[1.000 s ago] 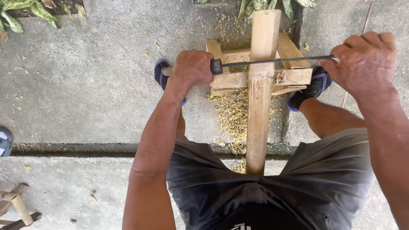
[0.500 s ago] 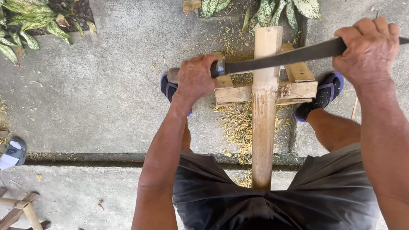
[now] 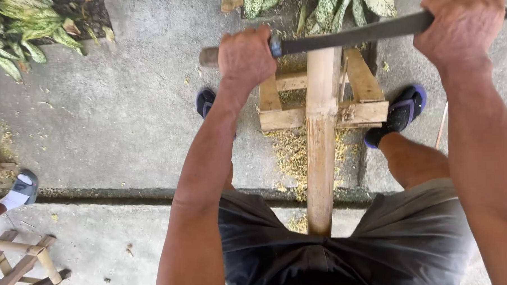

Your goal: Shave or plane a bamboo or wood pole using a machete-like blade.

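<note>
**Two-handed blade held across a bamboo pole**

Seen from my head camera, looking straight down. My left hand (image 3: pixel 246 57) is closed tight around the wooden handle (image 3: pixel 210 56) of a long dark blade (image 3: pixel 352 37); the handle's butt sticks out past my fist to the left. My right hand (image 3: pixel 461 30) is wrapped over the blade's far end, fingers curled down around it, with the tip showing past my knuckles at the frame's right edge. The blade runs slightly uphill from left to right and crosses the top of the bamboo pole (image 3: pixel 321 145); I cannot tell whether its edge is touching the pole or held just above it.

The pole runs lengthwise from my lap away from me, resting through a small wooden frame (image 3: pixel 362 110) on the concrete floor (image 3: pixel 130 121). Pale shavings (image 3: pixel 289 155) lie around the frame's near side. My feet, in dark sandals, sit on either side: left sandal (image 3: pixel 205 101) beside the frame, right sandal (image 3: pixel 403 111) just beside its right rail. Leafy plants (image 3: pixel 27 30) border the far edge. At lower left stand a small bamboo stool (image 3: pixel 22 258) and another person's foot (image 3: pixel 18 191).
</note>
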